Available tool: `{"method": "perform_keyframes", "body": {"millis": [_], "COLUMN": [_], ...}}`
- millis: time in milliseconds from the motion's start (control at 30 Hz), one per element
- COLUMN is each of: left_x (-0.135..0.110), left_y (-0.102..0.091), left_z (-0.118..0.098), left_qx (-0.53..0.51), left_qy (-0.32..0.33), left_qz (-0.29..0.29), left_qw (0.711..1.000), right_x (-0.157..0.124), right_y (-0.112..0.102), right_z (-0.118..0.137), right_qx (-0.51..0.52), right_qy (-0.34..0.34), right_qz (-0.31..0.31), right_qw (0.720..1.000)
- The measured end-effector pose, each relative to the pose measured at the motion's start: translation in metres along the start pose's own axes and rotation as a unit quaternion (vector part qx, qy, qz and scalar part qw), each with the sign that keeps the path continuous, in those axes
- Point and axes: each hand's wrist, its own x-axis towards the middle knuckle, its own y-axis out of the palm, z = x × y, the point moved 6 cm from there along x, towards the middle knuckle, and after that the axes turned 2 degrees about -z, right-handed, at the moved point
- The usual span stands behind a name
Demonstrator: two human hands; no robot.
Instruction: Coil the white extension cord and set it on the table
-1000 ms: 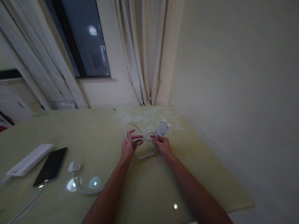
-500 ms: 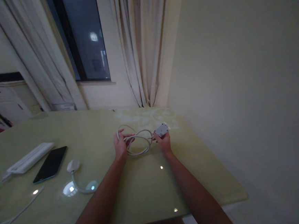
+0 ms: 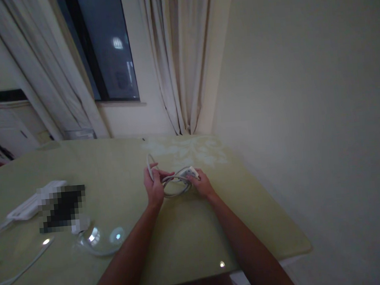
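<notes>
My left hand (image 3: 154, 185) is closed around a coiled white cable (image 3: 177, 193), one loop standing up above the fingers. My right hand (image 3: 201, 182) grips a small white and grey block (image 3: 189, 173) on the cable's end; dark marks like socket holes show on its face. The block sits against the right side of the coil, partly behind the loops, and both hands are close together above the table. From under my left forearm, the cable runs to a white plug (image 3: 80, 224) lying on the table.
On the left of the glossy greenish table (image 3: 258, 225) lie a long white power strip (image 3: 33, 202) and a dark flat device (image 3: 63, 208), blurred into blocks. A thin white cable (image 3: 25, 270) lies near the front left. A wall (image 3: 307, 129) borders the right side.
My right hand has brought the block leftward against the coil, and the block has turned to show its white face. The coil is more bunched, and the plug has shifted left and nearer.
</notes>
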Motion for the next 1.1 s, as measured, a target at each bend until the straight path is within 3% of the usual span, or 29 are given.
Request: {"method": "perform_keyframes", "body": {"millis": [100,200,400,667,833,933,1100], "left_x": [-0.002,-0.003,-0.005,-0.001,0.007,0.012,0.018], "left_y": [0.001,0.003,0.004,0.004,0.003,-0.001,-0.007], "left_z": [0.001,0.001,0.001,0.006,0.008,0.008,0.009], "left_qx": [-0.01,-0.008,0.001,0.004,0.02,0.015,-0.001], "left_qy": [-0.012,-0.009,-0.01,-0.008,-0.005,-0.007,-0.036], "left_qz": [0.012,0.025,0.013,0.025,0.038,0.027,-0.013], "left_qw": [1.0,1.0,1.0,1.0,0.999,1.0,0.999], "right_x": [0.0,-0.003,-0.008,-0.001,-0.003,-0.004,-0.006], "right_y": [0.007,0.012,0.006,0.01,0.009,0.012,0.016], "right_z": [-0.006,-0.003,0.003,-0.002,0.015,0.026,0.03], "right_qx": [0.021,0.022,-0.032,-0.064,-0.098,-0.081,-0.068], "right_qy": [0.045,0.035,-0.028,-0.02,-0.075,-0.11,-0.103], "right_qz": [0.06,0.093,0.041,0.059,0.033,0.05,0.058], "right_qw": [0.997,0.995,0.998,0.996,0.992,0.989,0.991]}}
